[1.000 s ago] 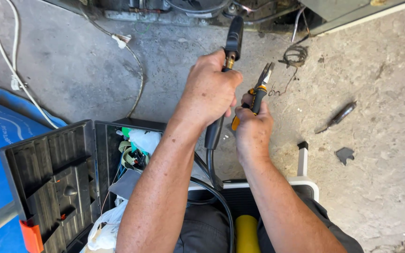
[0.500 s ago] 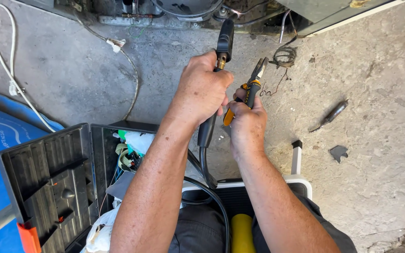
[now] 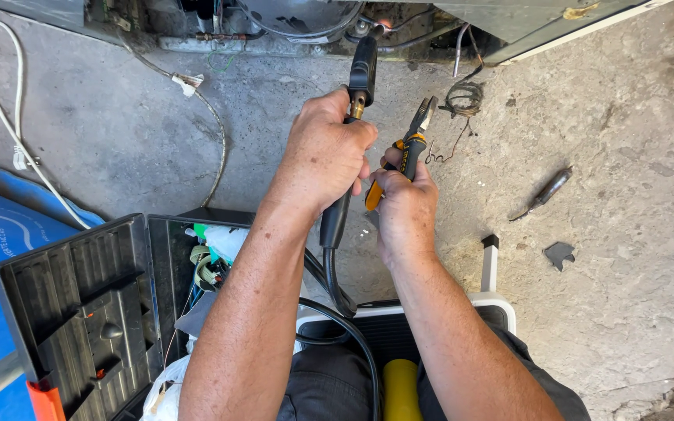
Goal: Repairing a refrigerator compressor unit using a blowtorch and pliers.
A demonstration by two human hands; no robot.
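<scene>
My left hand (image 3: pixel 323 154) grips a black torch handle (image 3: pixel 362 72) with a brass neck, its black hose (image 3: pixel 337 273) trailing down toward my lap. The torch tip points at the metal pipework of an appliance (image 3: pixel 298 19) at the top of the view. My right hand (image 3: pixel 404 204) holds pliers (image 3: pixel 413 144) with orange and black handles, jaws pointing up toward the appliance. The two hands touch each other above the concrete floor.
An open black tool case (image 3: pixel 79 312) lies at lower left with cloths and wires inside. A coil of thin wire (image 3: pixel 463 97), a small tool (image 3: pixel 544 193) and a dark scrap (image 3: pixel 558 252) lie on the floor to the right. A white cable (image 3: pixel 9 117) loops at left. A yellow cylinder (image 3: pixel 401 390) sits between my knees.
Both hands stay closed on the torch and the pliers; they sit slightly lower in the view as the camera shifts, bringing more of the appliance into sight.
</scene>
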